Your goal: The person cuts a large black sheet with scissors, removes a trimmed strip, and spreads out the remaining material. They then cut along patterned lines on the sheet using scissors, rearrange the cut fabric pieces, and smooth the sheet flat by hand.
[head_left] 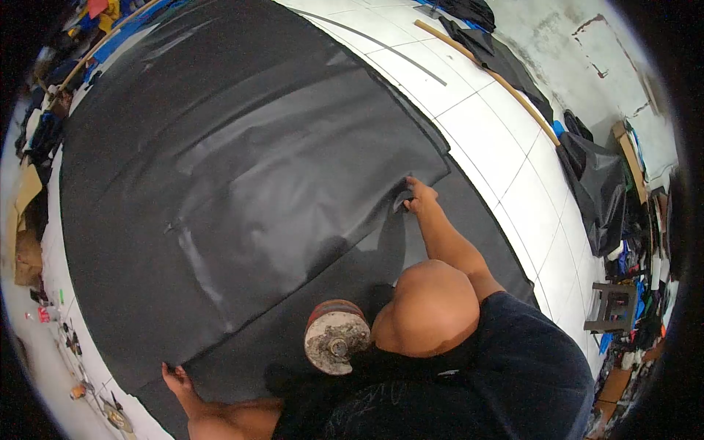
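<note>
A large black sheet (pixel 242 183) of smooth, slightly shiny material lies over another black layer (pixel 477 220), with its near edge running diagonally across the view. My right hand (pixel 420 196) is closed on that edge near its right corner, and the material is creased at the fingers. At the left end of the same edge, my left hand (pixel 176 379) pinches the sheet between thumb and fingers. Between my hands, close to my body, stands a round, worn object (pixel 337 339) with a reddish side and a scuffed metal-like top; its kind is unclear.
White floor tiles (pixel 539 191) show to the right. A long wooden pole (pixel 484 70) and a dark strip (pixel 389 50) lie there, near crumpled black material (pixel 598 191). At right stands a small stool (pixel 612 306) beside piled scraps. My bent knee (pixel 433 308) is by the sheet.
</note>
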Demonstrator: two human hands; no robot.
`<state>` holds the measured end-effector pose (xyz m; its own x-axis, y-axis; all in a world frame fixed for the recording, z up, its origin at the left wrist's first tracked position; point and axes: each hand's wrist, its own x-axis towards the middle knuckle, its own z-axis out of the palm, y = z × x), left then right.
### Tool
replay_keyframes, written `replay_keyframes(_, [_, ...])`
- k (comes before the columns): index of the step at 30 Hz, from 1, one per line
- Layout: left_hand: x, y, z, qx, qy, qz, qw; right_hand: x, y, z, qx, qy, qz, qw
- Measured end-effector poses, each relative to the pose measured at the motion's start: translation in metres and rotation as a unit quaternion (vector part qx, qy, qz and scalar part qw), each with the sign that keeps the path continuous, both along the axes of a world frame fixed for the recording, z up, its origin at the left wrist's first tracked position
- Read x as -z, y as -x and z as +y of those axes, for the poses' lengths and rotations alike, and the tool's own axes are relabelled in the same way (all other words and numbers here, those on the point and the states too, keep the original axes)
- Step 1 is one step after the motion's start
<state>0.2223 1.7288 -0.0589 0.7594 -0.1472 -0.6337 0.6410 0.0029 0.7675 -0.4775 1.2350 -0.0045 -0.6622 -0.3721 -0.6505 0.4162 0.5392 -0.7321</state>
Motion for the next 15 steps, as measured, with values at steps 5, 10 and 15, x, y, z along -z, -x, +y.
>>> replay_keyframes(5, [-0.013, 0.02, 0.01, 0.12, -0.006, -0.203, 0.972, -0.006, 0.009, 0.001, -0.008, 0.112, -0.106, 0.988])
replay_keyframes(10, [0.01, -0.075, 0.006, 0.156, 0.036, -0.228, 0.96, -0.078, -0.041, -0.114, -0.377, 0.191, 0.15, 0.894])
replay_keyframes(15, [-0.09, -0.196, -0.042, 0.198, 0.122, -0.268, 0.935, -0.209, -0.124, -0.351, -0.602, 0.151, 0.598, 0.508])
